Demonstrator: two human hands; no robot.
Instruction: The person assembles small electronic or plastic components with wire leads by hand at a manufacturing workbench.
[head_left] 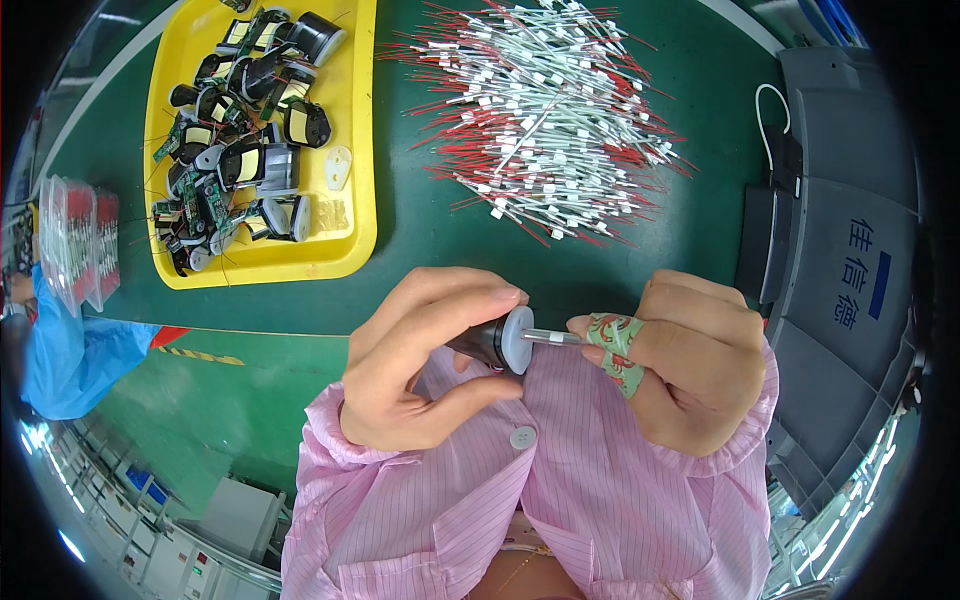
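My left hand (425, 365) is wrapped around a black cylindrical housing (486, 343) with a pale grey round end cap (517, 340). The housing lies nearly level in front of my chest, its capped end facing right. A slim silvery rod (552, 337) is pinched in my right hand (690, 365), whose other fingers are curled in. The rod's left end meets the cap; whether it goes into it I cannot tell. A green patterned bandage (614, 350) is wound round a right finger. Both hands are just off the table's near edge.
A yellow tray (362, 150) holds several black housings with circuit boards. Right of it lies a heap of red-and-white wire leads (545, 120) on the green table (700, 235). Clear plastic boxes (75, 240) stand far left, a grey bin (850, 260) right, beside a black device (765, 235).
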